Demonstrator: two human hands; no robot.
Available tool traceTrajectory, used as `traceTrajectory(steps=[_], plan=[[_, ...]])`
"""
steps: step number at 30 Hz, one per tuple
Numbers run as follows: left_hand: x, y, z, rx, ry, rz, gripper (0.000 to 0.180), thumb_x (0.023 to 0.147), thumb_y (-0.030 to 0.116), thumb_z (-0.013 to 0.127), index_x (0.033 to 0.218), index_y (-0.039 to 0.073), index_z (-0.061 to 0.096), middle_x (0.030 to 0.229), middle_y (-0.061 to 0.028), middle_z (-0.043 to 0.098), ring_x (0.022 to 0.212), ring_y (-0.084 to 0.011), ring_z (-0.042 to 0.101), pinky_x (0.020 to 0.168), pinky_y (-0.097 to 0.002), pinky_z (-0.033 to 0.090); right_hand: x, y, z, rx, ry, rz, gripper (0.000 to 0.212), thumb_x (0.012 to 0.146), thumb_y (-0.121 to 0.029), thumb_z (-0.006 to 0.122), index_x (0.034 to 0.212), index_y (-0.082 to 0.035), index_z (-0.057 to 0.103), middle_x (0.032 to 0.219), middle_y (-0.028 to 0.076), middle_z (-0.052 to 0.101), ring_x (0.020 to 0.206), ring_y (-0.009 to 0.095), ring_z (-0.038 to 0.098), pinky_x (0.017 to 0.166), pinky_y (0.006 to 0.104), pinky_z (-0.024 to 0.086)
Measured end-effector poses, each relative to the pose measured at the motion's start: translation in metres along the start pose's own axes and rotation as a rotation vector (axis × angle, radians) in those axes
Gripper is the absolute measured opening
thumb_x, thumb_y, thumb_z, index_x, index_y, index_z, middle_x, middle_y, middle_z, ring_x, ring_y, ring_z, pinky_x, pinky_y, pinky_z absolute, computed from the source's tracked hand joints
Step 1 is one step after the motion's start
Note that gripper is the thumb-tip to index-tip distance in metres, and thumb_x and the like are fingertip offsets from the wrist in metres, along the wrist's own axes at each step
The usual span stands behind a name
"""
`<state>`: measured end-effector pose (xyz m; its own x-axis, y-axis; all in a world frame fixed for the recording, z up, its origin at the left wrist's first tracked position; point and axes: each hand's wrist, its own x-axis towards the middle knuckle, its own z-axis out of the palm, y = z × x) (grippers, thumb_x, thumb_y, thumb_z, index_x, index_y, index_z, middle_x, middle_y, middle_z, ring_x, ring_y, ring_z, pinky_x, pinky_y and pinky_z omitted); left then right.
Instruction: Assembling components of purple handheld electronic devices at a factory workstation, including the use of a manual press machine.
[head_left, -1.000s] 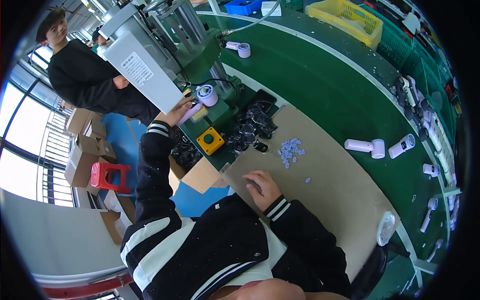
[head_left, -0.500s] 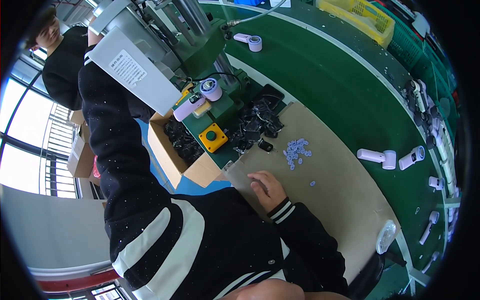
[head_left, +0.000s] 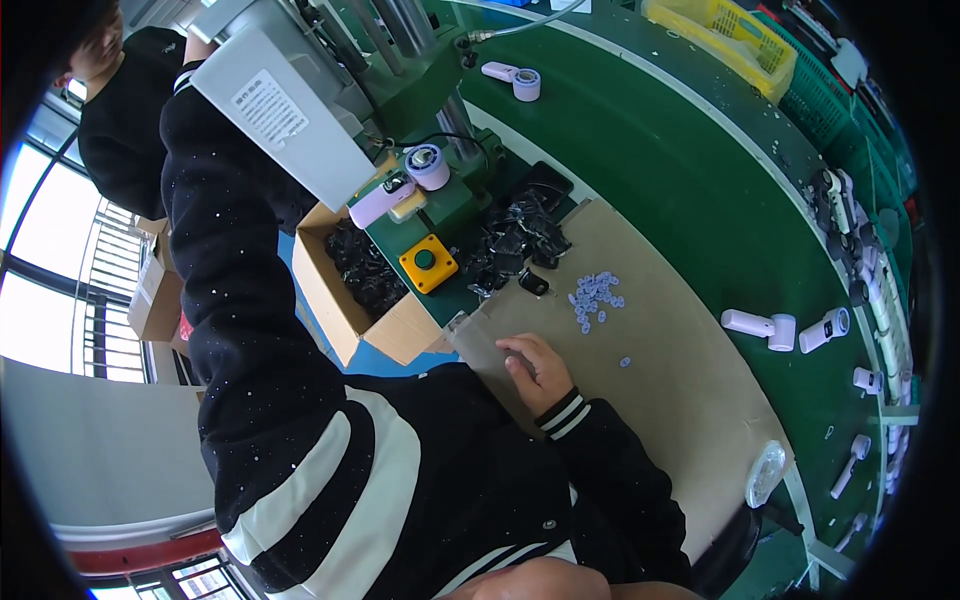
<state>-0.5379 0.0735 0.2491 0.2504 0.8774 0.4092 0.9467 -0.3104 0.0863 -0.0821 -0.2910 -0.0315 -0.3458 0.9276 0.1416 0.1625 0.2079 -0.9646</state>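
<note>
My left arm stretches up along the left side to a grey press machine [head_left: 285,110]. Behind its box only a bit of my left hand [head_left: 200,48] shows; the fingers are hidden. Under the press lies a lilac handheld fan [head_left: 378,204], its round head standing on the green base beside a yellow button box with a green button [head_left: 425,260]. My right hand [head_left: 540,372] rests at the near edge of the brown table mat [head_left: 690,420], thumb and fingers apart, holding nothing. To its right, small purple oval pieces [head_left: 597,295] are scattered.
Black plastic-wrapped parts [head_left: 520,240] heap beside the press, and more fill a cardboard box [head_left: 365,265] below. On the green belt [head_left: 640,140] lie several lilac fans [head_left: 760,327]. A yellow crate [head_left: 730,45] stands at the back. Another person [head_left: 130,120] is at far left.
The whole view has shifted slightly. Both hands keep their places, and the fan stays under the press. The person at far left has shifted slightly toward the picture's edge.
</note>
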Motion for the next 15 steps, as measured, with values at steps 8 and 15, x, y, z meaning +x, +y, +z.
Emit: traceTrajectory(steps=[8,15], plan=[[0.005,0.014,-0.06,0.138,0.181,0.081,0.035,0.095,0.026,0.052,0.121,0.004,0.06,0.114,-0.0184,0.067,0.096,-0.0353,0.066,0.079,-0.0406,0.053,-0.022,0.005,-0.003,-0.093,-0.062,-0.151,0.028,0.091,-0.003,0.051,0.116,0.0,0.061,0.11,0.012,0.062,0.09,0.024,0.058,0.08,0.0297,0.047],[-0.086,0.033,0.025,0.165,-0.004,0.109,0.034,0.094,0.023,0.053,0.117,-0.001,0.061,0.112,-0.0197,0.067,0.096,-0.0348,0.065,0.082,-0.0391,0.052,-0.053,-0.004,-0.024,-0.041,-0.076,-0.08,0.026,0.09,0.0,0.05,0.113,0.0,0.063,0.107,0.012,0.063,0.088,0.024,0.059,0.079,0.03,0.048]])
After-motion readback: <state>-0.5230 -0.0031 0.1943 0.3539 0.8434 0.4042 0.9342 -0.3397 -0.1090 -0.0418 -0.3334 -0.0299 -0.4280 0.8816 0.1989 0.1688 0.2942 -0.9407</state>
